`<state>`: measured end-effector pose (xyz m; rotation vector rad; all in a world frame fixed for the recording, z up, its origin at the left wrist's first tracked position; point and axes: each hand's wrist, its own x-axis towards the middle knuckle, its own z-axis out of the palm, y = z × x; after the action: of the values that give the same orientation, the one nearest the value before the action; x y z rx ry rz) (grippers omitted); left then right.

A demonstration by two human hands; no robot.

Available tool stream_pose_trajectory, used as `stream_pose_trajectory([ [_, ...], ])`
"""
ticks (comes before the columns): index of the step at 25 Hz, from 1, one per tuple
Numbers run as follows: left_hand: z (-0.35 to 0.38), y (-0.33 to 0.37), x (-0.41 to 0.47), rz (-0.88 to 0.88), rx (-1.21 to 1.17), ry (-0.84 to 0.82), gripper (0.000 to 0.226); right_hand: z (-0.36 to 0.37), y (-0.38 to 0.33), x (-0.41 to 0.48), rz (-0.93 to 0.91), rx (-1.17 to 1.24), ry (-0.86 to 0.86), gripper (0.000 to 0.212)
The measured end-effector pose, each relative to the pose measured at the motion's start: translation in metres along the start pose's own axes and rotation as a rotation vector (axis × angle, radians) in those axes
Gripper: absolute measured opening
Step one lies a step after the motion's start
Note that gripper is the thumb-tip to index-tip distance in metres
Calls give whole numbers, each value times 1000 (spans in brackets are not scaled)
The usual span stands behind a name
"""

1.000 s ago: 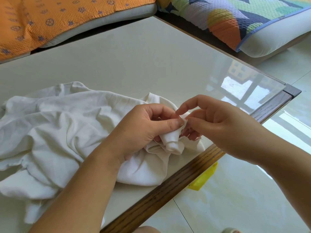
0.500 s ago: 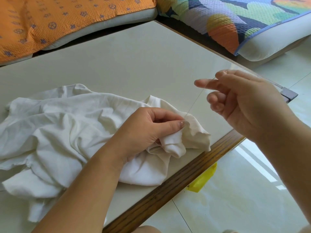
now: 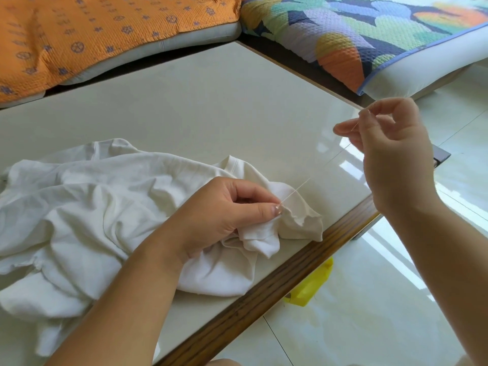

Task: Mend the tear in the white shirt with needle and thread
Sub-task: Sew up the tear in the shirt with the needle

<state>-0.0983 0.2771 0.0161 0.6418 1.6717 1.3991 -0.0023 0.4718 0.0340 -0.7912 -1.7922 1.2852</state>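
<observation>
The shirt (image 3: 92,207) is soft, matt white cloth, creased, and the thread (image 3: 318,171) fine and pale, while the tabletop (image 3: 211,107) is smooth and glossy, its edge (image 3: 290,273) grained brown wood, the cushions (image 3: 79,35) waffle-textured cloth, the floor tiles (image 3: 369,326) polished and shiny.

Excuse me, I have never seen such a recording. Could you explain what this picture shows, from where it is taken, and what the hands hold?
There is no machine here. A camera worn on a person's head looks down at their own two hands. A crumpled white shirt lies on the pale table. The left hand pinches the shirt's edge. The right hand, raised, pinches a thin thread that runs taut from that spot.
</observation>
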Motion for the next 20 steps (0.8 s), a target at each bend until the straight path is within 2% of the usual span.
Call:
stream_pose_trajectory([
  [3,-2,2,-3,3,30,-27,20,-1,4,0,-113,-184,33,3],
  [12,-15,5,-8,0,175,-197,6,-3,19,3,-250,-428,17,12],
  [20,-15,5,-7,-22,225,-170,5,-4,15,4,-217,-429,67,15],
])
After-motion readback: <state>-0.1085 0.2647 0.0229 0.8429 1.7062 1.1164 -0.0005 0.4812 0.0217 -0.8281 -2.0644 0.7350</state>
